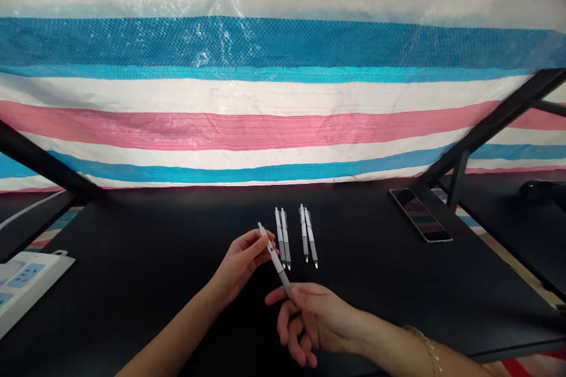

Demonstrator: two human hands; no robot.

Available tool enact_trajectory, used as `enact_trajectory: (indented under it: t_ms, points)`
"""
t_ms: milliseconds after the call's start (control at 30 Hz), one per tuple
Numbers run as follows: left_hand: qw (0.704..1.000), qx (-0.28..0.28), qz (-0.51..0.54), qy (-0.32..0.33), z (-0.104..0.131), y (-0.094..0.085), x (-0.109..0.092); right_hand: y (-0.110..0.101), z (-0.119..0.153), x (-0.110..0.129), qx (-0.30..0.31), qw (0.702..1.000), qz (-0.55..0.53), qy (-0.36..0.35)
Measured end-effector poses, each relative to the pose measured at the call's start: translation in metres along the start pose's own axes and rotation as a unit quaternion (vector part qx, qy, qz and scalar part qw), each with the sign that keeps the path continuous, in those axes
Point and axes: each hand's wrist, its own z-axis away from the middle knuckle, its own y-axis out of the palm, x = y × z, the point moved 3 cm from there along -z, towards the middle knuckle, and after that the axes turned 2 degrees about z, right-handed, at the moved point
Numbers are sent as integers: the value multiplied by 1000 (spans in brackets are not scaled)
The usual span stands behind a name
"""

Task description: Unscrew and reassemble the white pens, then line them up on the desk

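Note:
A white pen with a grey grip [275,258] is held tilted above the black table by both my hands. My left hand [244,260] pinches its upper part between thumb and fingers. Around the lower grip end, the thumb and index finger of my right hand [312,317] are closed, while its other fingers curl loosely below; the pen's tip is hidden there. Just beyond my left hand lies a pair of similar white pens [283,238], side by side. A second pair of white pens [308,237] lies to the right of it, tips toward me.
A smartphone [420,215] rests at the back right of the black table [354,265]. At the left edge is a white power strip [30,288]. Black frame bars [481,121] slant up at both sides, and a striped plastic sheet [265,129] hangs behind.

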Motion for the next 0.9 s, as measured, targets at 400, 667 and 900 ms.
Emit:
enact_trajectory:
  t_ms: [400,667,900]
  points:
    - [997,-66,-13,-27,1,-1,6,-12,2,9,-159,985,57,16]
    - [998,-64,-3,-26,-2,-2,5,-12,1,5,-107,994,-33,-2]
    - [998,-51,-21,-28,-1,-1,5,-10,2,7,-102,994,-27,12]
